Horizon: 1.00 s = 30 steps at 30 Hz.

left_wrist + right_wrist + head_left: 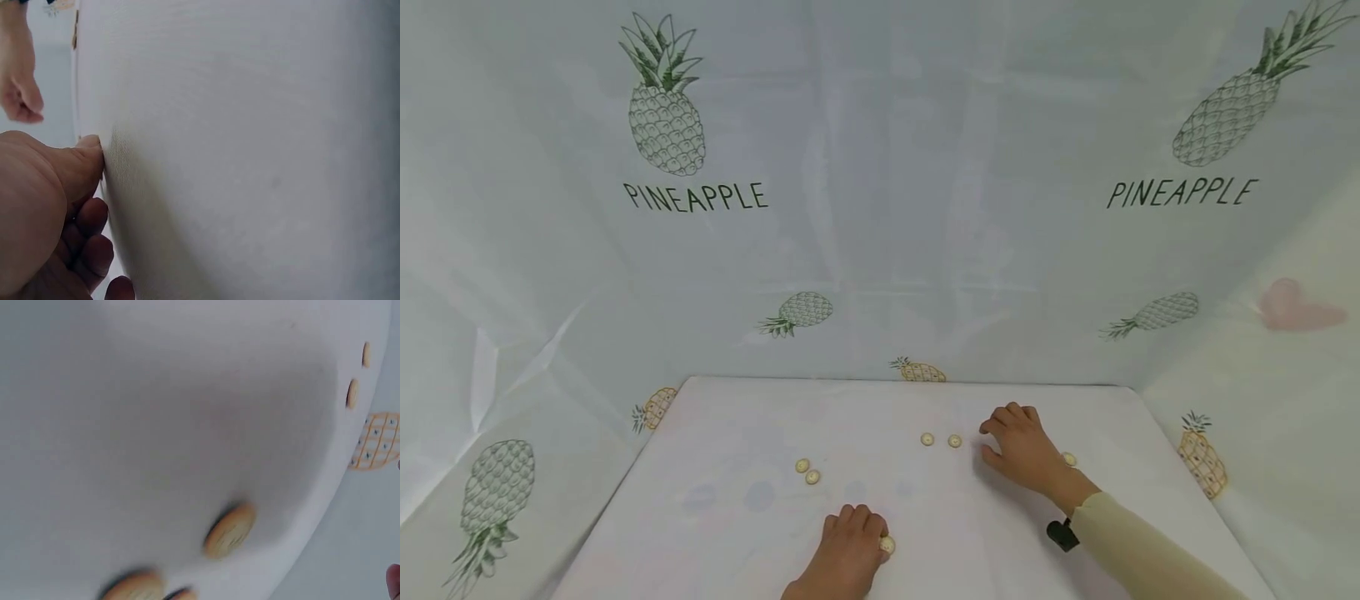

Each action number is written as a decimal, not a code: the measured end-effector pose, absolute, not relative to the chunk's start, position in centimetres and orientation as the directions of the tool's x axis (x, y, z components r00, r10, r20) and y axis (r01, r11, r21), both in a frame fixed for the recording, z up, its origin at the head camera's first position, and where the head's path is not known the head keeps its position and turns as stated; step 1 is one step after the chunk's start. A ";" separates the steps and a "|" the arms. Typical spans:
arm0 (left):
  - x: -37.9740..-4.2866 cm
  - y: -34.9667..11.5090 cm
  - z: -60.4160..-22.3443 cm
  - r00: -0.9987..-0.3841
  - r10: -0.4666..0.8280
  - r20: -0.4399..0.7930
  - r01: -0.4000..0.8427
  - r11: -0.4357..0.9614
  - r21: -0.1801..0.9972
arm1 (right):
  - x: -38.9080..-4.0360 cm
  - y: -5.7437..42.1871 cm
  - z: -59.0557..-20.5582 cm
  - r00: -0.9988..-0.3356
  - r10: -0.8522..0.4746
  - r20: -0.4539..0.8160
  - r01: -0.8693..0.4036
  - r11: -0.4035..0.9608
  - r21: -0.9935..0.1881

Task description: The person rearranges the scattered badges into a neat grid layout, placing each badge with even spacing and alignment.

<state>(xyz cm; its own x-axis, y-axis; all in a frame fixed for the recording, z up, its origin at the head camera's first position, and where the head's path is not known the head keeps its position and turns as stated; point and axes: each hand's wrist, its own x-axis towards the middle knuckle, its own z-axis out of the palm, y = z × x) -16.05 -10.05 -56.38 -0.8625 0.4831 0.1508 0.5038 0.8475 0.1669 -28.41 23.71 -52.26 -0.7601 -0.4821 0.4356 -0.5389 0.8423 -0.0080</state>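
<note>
My left hand [847, 550] is low on the white table, thumb and index finger pinching a small round pale disc [887, 544] at its edge. In the left wrist view the left thumb [87, 159] meets the tabletop and the other fingers curl beneath it. My right hand [1021, 446] is raised over the right part of the table, fingers loosely bent around nothing. Just left of its fingertips lie two like discs [955, 441]. Another disc [1069, 458] shows behind the right wrist. A disc with dark marks [230, 531] lies close in the right wrist view.
Two more discs [812, 477] lie side by side left of centre on the white tabletop [737, 533]. A pineapple-printed white cloth [910, 208] rises behind the table and on both sides. A dark camera [1062, 535] hangs under the right wrist.
</note>
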 end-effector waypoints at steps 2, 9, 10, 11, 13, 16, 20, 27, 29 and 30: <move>-16.0 -10.0 -56.3 -0.861 0.487 0.150 0.507 0.848 0.154 | -27.9 25.2 -52.2 -0.761 -0.471 0.446 -0.532 0.847 -0.013; -16.1 -10.2 -56.5 -0.879 0.462 0.118 0.477 0.854 0.210 | -26.2 30.0 -52.1 -0.792 -0.418 0.444 -0.469 0.883 -0.006; -16.1 -10.2 -56.5 -0.880 0.462 0.112 0.475 0.853 0.215 | -26.0 30.4 -52.1 -0.795 -0.412 0.445 -0.462 0.887 -0.005; -16.1 -10.2 -56.5 -0.881 0.461 0.107 0.473 0.853 0.221 | -25.7 30.9 -52.1 -0.799 -0.405 0.445 -0.455 0.891 -0.006; -16.0 -10.2 -56.4 -0.882 0.461 0.100 0.471 0.851 0.232 | -25.0 31.5 -52.3 -0.802 -0.401 0.443 -0.450 0.893 -0.005; -16.0 -10.2 -56.3 -0.883 0.459 0.097 0.469 0.852 0.233 | -24.1 32.1 -52.8 -0.797 -0.417 0.437 -0.463 0.886 0.001; -15.8 -10.2 -56.0 -0.882 0.457 0.114 0.471 0.853 0.225 | -23.3 32.1 -53.6 -0.789 -0.457 0.412 -0.500 0.866 0.004; -15.7 -10.1 -56.0 -0.881 0.456 0.128 0.474 0.853 0.217 | -22.8 31.8 -54.4 -0.762 -0.517 0.391 -0.561 0.828 0.003; -15.6 -10.1 -56.0 -0.880 0.457 0.127 0.474 0.854 0.216 | -22.8 31.7 -54.6 -0.746 -0.524 0.412 -0.567 0.823 0.019; -15.6 -10.1 -56.1 -0.880 0.457 0.128 0.475 0.854 0.214 | -22.8 31.7 -54.7 -0.745 -0.521 0.417 -0.566 0.824 0.019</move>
